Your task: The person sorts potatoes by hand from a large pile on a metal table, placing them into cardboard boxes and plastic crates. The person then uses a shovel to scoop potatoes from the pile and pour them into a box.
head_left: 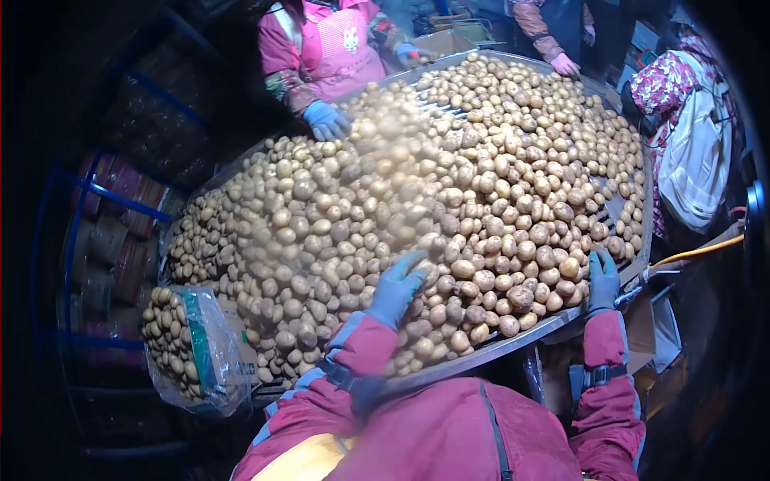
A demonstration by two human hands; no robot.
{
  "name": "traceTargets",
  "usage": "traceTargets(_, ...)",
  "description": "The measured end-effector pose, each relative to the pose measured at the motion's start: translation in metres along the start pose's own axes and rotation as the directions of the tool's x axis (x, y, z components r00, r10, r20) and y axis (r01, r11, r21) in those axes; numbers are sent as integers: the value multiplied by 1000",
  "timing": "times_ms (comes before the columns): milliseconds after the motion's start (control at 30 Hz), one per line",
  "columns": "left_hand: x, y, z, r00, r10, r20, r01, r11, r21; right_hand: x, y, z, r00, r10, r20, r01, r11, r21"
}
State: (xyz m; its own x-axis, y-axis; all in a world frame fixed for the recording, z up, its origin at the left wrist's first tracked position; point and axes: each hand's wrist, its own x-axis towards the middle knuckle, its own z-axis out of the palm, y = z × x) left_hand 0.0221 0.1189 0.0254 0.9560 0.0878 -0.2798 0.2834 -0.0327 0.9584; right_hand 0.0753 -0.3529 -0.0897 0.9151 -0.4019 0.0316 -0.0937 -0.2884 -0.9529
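Both gloved hands, left hand (397, 286) and right hand (603, 280), lie flat, unclenched, on countless potatoes (481, 184); 1 bag (192, 349).

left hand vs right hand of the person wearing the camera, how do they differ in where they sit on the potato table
The left hand lies out on the heap of potatoes, fingers spread flat across them. The right hand sits at the sorting table's near rim, beside the edge of the heap, fingers pointing up and closer together. The left reaches farther in; the right stays at the border. Both wear blue gloves and red sleeves.
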Motion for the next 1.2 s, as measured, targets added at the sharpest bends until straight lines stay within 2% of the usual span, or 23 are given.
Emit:
traceTargets(33,-2,2,2,1000,6,13,-6,1000,10,-10,-15,10,999,26,35,-30,993,116)
traceTargets(100,-11,30,16,975,-209,70,211,977,-16,-48,-85,30,949,210,234,-224,974,35)
traceTargets(167,-11,19,28,987,29,159,-44,995,93,-79,-110,56,845,327,423,-375,926,35)
traceTargets(233,-19,16,48,986,77,145,-102,980,171,-109,-146,75,565,426,707,-690,714,121)
traceTargets(267,-26,24,56,981,-17,192,-15,986,166,-116,-145,82,483,406,775,-732,674,103)
traceTargets(333,-36,23,70,957,-9,290,-58,974,221,-137,-139,89,373,324,869,-829,538,156)
traceTargets(367,-36,8,76,934,86,347,-186,945,267,-147,-142,91,381,255,888,-866,434,247)
traceTargets(400,-34,-9,80,879,144,455,-257,946,197,-153,-110,97,400,323,858,-888,367,277)
traceTargets(433,-46,-2,87,874,92,478,-206,959,193,-159,-108,103,412,389,824,-903,298,310)
traceTargets(500,-57,19,93,825,-34,564,-149,950,276,-164,-114,95,473,405,783,-867,372,331)
traceTargets(567,-51,21,96,805,-170,569,112,984,136,-168,-115,82,521,397,756,-821,477,315)
traceTargets(600,-48,16,96,852,1,523,-37,998,58,-163,-93,80,554,263,790,-761,546,351)
traceTargets(633,-32,18,91,838,106,535,-223,962,159,-163,-133,66,556,281,782,-748,580,323)
traceTargets(667,-27,20,86,899,-57,434,-4,990,139,-163,-132,62,560,313,767,-760,564,324)
traceTargets(700,-16,44,78,914,14,406,-139,950,279,-164,-130,58,562,343,753,-771,548,325)
traceTargets(733,12,17,57,922,182,342,-295,901,317,-163,-122,55,552,338,763,-792,500,352)
traceTargets(800,54,20,29,972,111,206,-159,959,234,-163,-103,56,536,341,772,-811,464,357)
traceTargets(833,82,10,14,947,293,129,-319,894,316,-162,-97,56,527,347,776,-820,446,358)
traceTargets(900,145,-15,-22,972,233,-1,-214,896,388,-162,-96,56,548,364,753,-799,495,342)
traceTargets(1000,190,16,-41,947,321,-32,-177,598,782,-161,-99,58,562,391,729,-794,503,341)
traceTargets(1033,219,1,-53,929,370,-11,-232,605,762,-160,-102,57,557,408,723,-795,514,322)
traceTargets(1067,247,-10,-63,880,473,45,-302,483,822,-158,-105,56,553,425,717,-796,523,304)
traceTargets(1200,272,21,-44,981,193,-6,-61,339,939,-158,-115,49,571,479,667,-796,520,309)
